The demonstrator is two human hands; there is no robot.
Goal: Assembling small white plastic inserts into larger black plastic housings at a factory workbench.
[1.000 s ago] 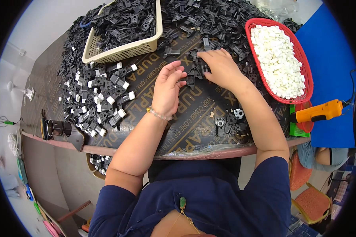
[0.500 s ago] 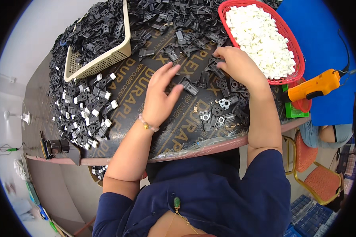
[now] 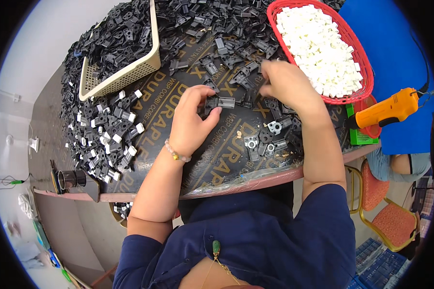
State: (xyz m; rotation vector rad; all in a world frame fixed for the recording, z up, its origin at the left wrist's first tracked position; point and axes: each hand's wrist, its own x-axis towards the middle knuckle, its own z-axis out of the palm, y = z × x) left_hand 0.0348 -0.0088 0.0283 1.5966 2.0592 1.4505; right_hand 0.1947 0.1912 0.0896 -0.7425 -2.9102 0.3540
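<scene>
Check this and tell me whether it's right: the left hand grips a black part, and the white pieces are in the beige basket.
Not quite: the head view shows the white pieces in the red basket, not the beige basket. The left hand does grip a black part.

Red basket (image 3: 366, 72), obstacle beside right hand (image 3: 289, 83)

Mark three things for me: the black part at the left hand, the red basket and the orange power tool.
Black part (image 3: 226, 102), head view: its projecting end.
Red basket (image 3: 367, 73), head view: its right rim.
Orange power tool (image 3: 386, 110), head view: its body.
</scene>
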